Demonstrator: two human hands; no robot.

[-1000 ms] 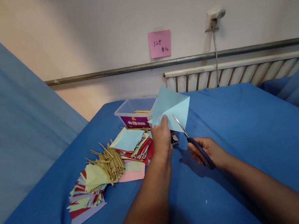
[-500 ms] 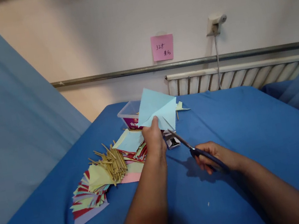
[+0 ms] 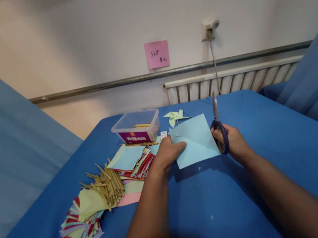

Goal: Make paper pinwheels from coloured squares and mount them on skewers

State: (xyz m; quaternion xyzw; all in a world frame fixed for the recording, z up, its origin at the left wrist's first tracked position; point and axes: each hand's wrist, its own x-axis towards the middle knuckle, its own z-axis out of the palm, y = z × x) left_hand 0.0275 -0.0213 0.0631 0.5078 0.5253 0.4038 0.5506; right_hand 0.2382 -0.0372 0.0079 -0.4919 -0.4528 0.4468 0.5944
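My left hand [image 3: 169, 152] pinches a light blue square of paper [image 3: 197, 145] at its left edge, thumb on top. A diagonal crease and a slit show in the sheet. My right hand [image 3: 233, 140] is wrapped round the dark blue handles of a pair of scissors [image 3: 218, 125], whose blades point up and away from me. The fingers of that hand are at the paper's right edge; whether they also grip the sheet I cannot tell. Left of my left hand lies a stack of coloured paper squares [image 3: 129, 159] with a light blue one on top.
A clear plastic box [image 3: 135, 125] with sticks in it stands at the back. Beside it lies a pale green pinwheel [image 3: 176, 116]. A bundle of thin brown sticks [image 3: 111, 187] and a fan of coloured paper pieces [image 3: 79, 227] lie at left on the blue cloth [image 3: 255, 208].
The paper has come lower and turned, its far corner no longer raised before the box. The scissors have swung from pointing left at the paper to pointing upward. The view has shifted right.
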